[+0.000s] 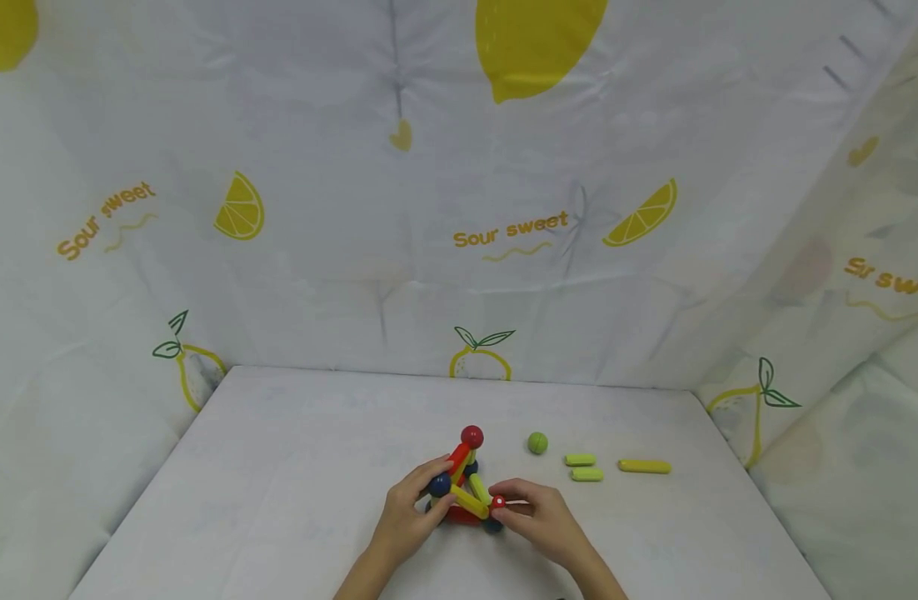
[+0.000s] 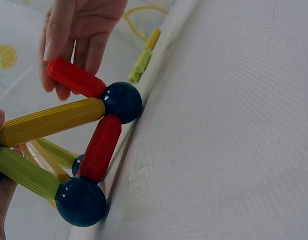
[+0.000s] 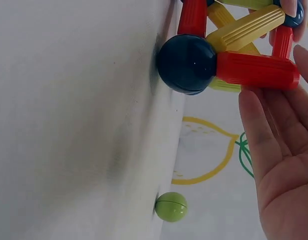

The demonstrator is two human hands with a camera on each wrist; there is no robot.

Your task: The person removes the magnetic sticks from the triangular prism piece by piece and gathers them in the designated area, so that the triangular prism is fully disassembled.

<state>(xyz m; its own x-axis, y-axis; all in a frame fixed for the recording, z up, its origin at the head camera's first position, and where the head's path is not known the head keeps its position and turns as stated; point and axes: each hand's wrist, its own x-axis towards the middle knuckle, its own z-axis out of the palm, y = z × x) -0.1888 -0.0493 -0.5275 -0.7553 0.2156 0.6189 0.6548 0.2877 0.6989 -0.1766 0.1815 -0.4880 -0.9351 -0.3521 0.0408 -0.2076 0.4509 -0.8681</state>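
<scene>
A frame of coloured rods and balls stands on the table. My left hand (image 1: pixel 405 518) holds its left side, with thumb and fingers around an upper blue ball (image 1: pixel 440 485). At the near right corner, my right hand (image 1: pixel 543 515) (image 3: pixel 286 175) pinches the free end of a short red rod (image 1: pixel 498 502) (image 2: pixel 76 78) (image 3: pixel 258 70), which rises from a lower blue ball (image 2: pixel 123 102) (image 3: pixel 186 64). A yellow rod (image 1: pixel 470 501) (image 2: pixel 54 120) slopes from the held ball towards that corner. A red ball (image 1: pixel 471 437) tops the back of the frame.
Behind and right of the frame lies a green ball (image 1: pixel 537 442) (image 3: pixel 171 206). Further right are two short green rods (image 1: pixel 580 459) (image 1: pixel 587 474) and a yellow rod (image 1: pixel 644 466). A lemon-print cloth (image 1: pixel 339 250) hangs behind the white table (image 1: pixel 279 467).
</scene>
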